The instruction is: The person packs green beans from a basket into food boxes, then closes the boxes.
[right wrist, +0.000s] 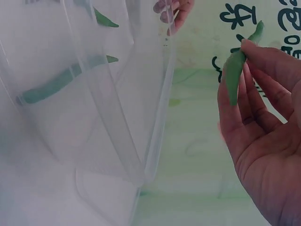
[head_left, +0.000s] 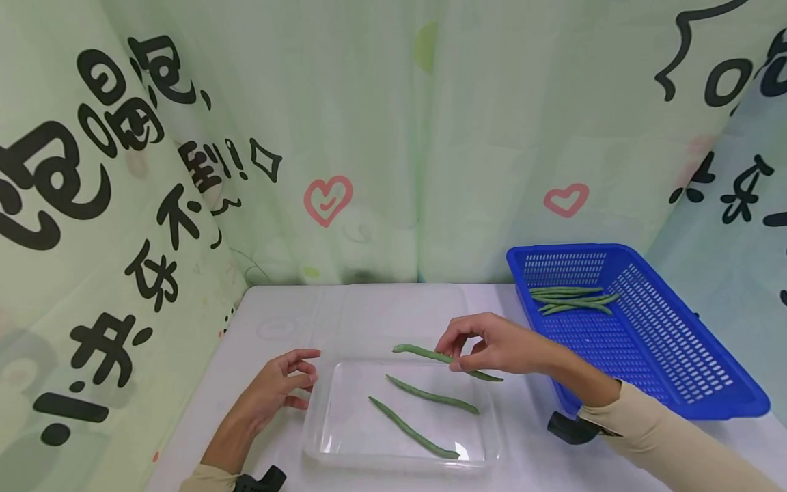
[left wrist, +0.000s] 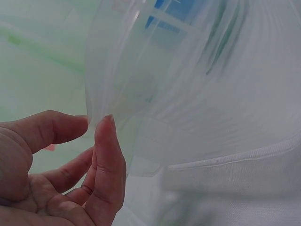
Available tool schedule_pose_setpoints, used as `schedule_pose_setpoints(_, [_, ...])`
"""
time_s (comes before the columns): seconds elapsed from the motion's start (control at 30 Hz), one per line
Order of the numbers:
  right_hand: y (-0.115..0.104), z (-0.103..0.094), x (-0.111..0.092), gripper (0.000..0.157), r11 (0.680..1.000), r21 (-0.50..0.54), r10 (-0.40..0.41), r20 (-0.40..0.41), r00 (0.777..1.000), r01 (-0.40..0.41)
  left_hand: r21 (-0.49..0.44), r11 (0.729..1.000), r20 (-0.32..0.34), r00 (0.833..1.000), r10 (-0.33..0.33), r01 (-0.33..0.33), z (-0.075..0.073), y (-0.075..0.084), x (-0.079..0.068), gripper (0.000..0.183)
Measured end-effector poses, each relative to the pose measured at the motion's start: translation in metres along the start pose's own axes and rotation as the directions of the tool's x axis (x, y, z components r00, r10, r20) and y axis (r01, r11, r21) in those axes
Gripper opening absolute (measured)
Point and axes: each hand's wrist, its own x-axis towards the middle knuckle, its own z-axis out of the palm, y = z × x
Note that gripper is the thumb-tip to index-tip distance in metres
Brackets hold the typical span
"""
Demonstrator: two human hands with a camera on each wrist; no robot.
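Note:
A green bean (head_left: pixel 415 350) is pinched between the thumb and fingers of my right hand (head_left: pixel 501 345), held over the far edge of a clear plastic box (head_left: pixel 356 463). Both ends of the bean stick out past the fingers; the right wrist view shows this bean (right wrist: pixel 233 77) end-on. Inside the box two more green beans lie apart, one bean (head_left: pixel 433 397) farther back and another bean (head_left: pixel 412 430) nearer the front. At the box's left side, my left hand (head_left: pixel 273 389) pinches the rim with thumb and forefinger, as the left wrist view shows.
To the right stands a blue plastic basket (head_left: pixel 682 403) with perforated walls, several green beans (head_left: pixel 572 301) lying at its far left end. A white cloth covers the table (head_left: pixel 283 321). Printed pale green curtains (head_left: pixel 479 137) hang behind and at both sides.

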Motion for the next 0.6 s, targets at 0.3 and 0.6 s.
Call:
schedule_pose_setpoints(0.3, [0.006,-0.013,-0.01,0.025,0.997,-0.07,0.026,-0.025,0.999,-0.027,0.001,1.0,-0.003,1.0,0.0,0.0,0.001,0.0,0.0,0.053])
schedule_pose_setpoints(0.6, [0.018,-0.041,-0.031,0.022,0.991,-0.104,0.079,-0.101,0.992,-0.089,0.008,1.0,-0.01,1.0,-0.007,0.007,0.001,-0.001,0.002,0.053])
